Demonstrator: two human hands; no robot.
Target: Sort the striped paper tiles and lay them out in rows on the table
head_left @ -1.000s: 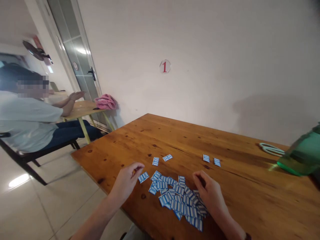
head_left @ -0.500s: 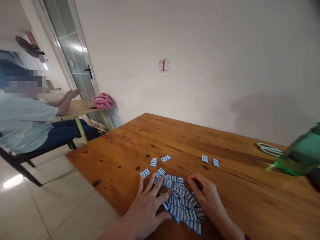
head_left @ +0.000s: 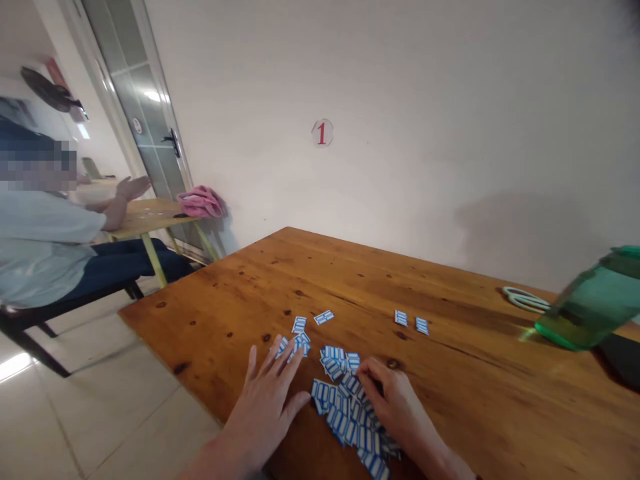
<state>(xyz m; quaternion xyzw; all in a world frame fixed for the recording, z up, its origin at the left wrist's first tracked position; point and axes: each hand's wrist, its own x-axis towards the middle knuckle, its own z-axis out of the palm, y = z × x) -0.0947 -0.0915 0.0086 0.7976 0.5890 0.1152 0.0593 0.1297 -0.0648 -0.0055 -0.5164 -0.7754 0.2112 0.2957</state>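
Left hand [head_left: 265, 403]: fingers spread wide, palm down, no grip on anything; tips lie over a small white-and-blue card cluster [head_left: 301, 341]. That cluster now sits apart from the main heap of overlapping white-and-blue rectangular cards [head_left: 345, 407], w/ bare wood btwn. So separating pcs. from the heap has prob. moved on by a small batch; most of the bulk is still in the heap.

Right hand [head_left: 400, 397]: curled, thumb & index drawn close at the heap's upper R edge. Hand hides the tips, so can't tell if a card is pinched.

Vs. half a sec. ago: left hand was on the heap's L side, now shifted L off it, thumb just beside the edge cards. Right hand is a bit further in over the heap, whose upper cards look looser.

Further out, no chg.: two loose white-and-blue cards [head_left: 324, 317] beyond the cluster, another spaced pair of white-and-blue cards [head_left: 401, 317] to the R, all flat on the brown wooden counter [head_left: 500, 400]. Far R: coiled white cable [head_left: 526, 300] nr. a translucent green container [head_left: 583, 300].
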